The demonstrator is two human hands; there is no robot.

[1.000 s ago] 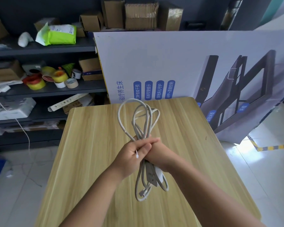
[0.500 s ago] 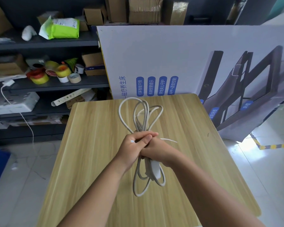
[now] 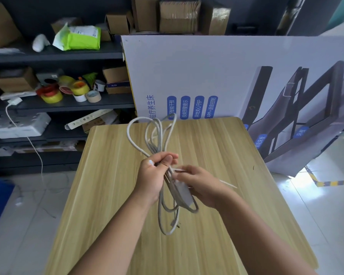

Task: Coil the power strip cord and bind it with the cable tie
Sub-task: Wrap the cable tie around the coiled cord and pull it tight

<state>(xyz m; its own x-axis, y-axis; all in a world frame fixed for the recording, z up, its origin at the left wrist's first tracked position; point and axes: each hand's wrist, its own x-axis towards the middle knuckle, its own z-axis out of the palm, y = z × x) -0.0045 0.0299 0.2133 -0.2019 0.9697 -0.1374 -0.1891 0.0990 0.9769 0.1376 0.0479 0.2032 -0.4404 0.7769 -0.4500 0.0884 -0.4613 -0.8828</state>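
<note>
The white power strip cord (image 3: pixel 147 135) is gathered into long loops held above the wooden table (image 3: pixel 216 147). My left hand (image 3: pixel 153 175) grips the bundle at its middle. The strip body (image 3: pixel 184 192) hangs just below, and the plug (image 3: pixel 175 224) dangles among the lower loops. My right hand (image 3: pixel 201 185) is beside the bundle and pinches the thin white cable tie (image 3: pixel 227 184), whose tail sticks out to the right past the hand. The tie's other end (image 3: pixel 178 170) lies across the bundle near my left fingers.
A large printed cardboard box (image 3: pixel 236 80) leans behind the table. A dark shelf unit (image 3: pixel 68 104) at the left holds tape rolls, boxes and packages. Tiled floor (image 3: pixel 18 225) lies to the left and right of the table.
My hands, clasped together on the bundle before, have come apart. The right hand has moved right, drawing the cable tie out so its tail shows. The bundle has shifted slightly.
</note>
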